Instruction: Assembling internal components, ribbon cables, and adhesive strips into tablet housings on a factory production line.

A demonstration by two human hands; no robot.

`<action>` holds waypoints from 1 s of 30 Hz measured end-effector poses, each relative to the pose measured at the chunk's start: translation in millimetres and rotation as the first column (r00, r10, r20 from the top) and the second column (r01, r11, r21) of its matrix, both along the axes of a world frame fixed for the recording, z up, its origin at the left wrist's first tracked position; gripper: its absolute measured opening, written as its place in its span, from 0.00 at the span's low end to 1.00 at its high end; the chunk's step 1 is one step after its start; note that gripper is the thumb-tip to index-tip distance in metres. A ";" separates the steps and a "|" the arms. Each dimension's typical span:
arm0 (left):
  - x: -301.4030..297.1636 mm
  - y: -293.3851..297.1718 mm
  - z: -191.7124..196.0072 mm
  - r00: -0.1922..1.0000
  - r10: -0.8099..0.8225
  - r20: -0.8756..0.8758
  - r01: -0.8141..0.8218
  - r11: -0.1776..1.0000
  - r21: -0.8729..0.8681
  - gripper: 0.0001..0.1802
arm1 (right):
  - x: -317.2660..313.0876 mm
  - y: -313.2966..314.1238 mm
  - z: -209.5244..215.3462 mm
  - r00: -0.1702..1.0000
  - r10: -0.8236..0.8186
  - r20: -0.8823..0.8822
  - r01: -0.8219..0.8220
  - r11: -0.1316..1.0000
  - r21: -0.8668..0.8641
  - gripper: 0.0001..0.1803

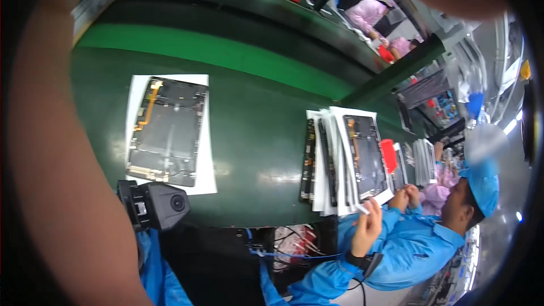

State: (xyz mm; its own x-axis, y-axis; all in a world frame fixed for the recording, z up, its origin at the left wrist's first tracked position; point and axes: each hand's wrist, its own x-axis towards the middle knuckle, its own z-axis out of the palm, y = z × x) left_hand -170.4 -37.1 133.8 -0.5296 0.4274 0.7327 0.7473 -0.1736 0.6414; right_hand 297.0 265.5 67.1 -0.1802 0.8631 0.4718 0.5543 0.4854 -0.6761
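Observation:
A dark tablet housing with an orange ribbon cable lies on a white sheet on the green table at left. Further right, a row of similar housings and white sheets leans together in a stack. At the near edge of that stack, my right hand has its fingers bent round a white sheet's corner. My left hand is a large blur close in front of the view, its fingers not made out. A black wrist camera sits beside it, over the blue sleeve.
A co-worker in blue sits close on the right, hands by another housing. A red piece stands behind the stack. More white sheets stand further along. A dark green post slants over the table's far side. Another blurred patch of skin covers the upper right.

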 end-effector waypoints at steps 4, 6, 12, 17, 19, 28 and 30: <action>18.7 16.5 22.9 0.992 -0.113 -0.049 0.113 0.994 0.005 0.34 | -18.8 5.9 -8.6 1.000 -0.004 -0.001 0.004 0.999 -0.043 0.18; 30.3 33.0 30.0 0.979 -0.197 -0.054 0.199 0.979 0.039 0.34 | -12.4 8.8 -9.3 0.995 -0.060 0.085 0.064 0.997 -0.047 0.18; 42.6 79.8 55.5 0.925 -0.377 -0.047 0.378 0.902 0.208 0.31 | -35.6 10.0 5.8 0.988 -0.085 0.129 0.049 0.964 0.261 0.10; 61.7 122.0 91.2 0.859 -0.511 -0.041 0.495 0.807 0.323 0.29 | -33.8 13.6 -1.3 0.999 0.022 -0.046 -0.008 0.956 0.292 0.11; 63.2 123.1 101.6 0.855 -0.517 -0.047 0.500 0.797 0.339 0.28 | -47.8 20.9 -5.2 0.989 0.094 -0.116 -0.056 0.953 0.297 0.11; 105.3 133.3 -10.1 0.707 -0.635 0.311 0.661 0.750 0.027 0.17 | -55.0 13.2 -0.4 0.989 0.040 -0.143 0.012 0.939 0.344 0.09; 124.8 126.1 -30.0 0.563 -0.684 0.464 0.790 0.610 -0.059 0.22 | -70.8 9.9 4.5 0.960 0.056 -0.274 0.046 0.935 0.352 0.07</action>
State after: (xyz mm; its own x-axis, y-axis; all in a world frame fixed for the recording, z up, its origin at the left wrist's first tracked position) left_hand -45.6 89.1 103.7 -0.1385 0.9161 0.3762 0.1280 -0.3601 0.9241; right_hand 226.2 275.4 71.6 -0.0031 0.6311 0.7757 0.3683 0.7219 -0.5859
